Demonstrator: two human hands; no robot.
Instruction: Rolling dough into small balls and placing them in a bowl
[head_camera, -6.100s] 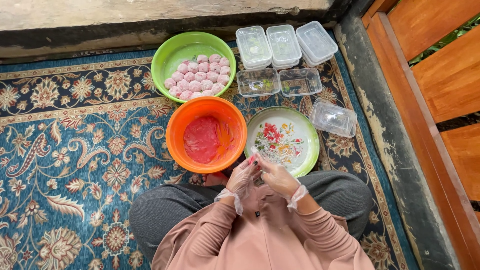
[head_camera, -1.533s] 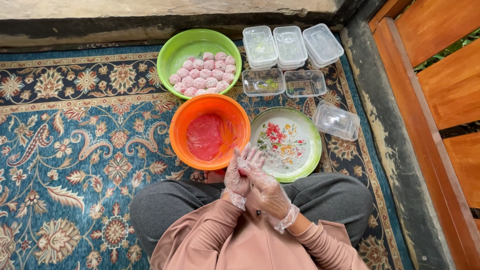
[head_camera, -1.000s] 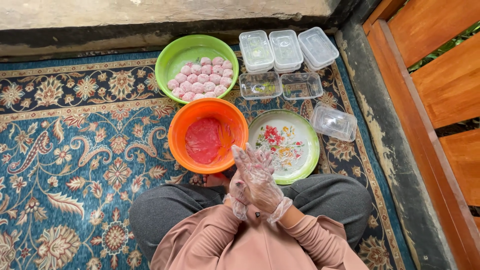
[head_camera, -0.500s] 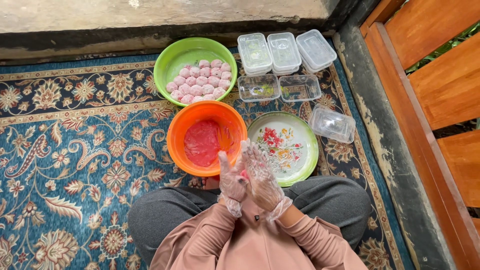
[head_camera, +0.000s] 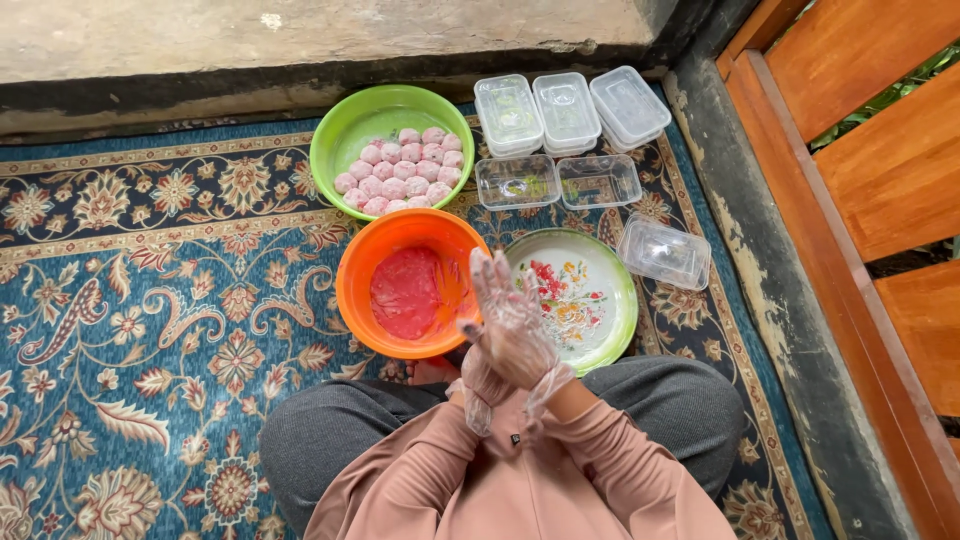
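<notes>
The gloved right hand (head_camera: 512, 318) is now being laid flat over the left hand (head_camera: 487, 372), palms pressed together; the orange bowl (head_camera: 410, 285) is being left untouched; whether dough is being rolled between them cannot be told.

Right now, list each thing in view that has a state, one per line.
Left hand: gloved, pressed against the right palm.
Right hand: gloved, fingers straight.
Orange bowl: holds red dough.
Green bowl: holds pink balls.
Floral plate: empty.
Three far containers: lidded.
Two near containers: open.
Side container: upside down.
</notes>
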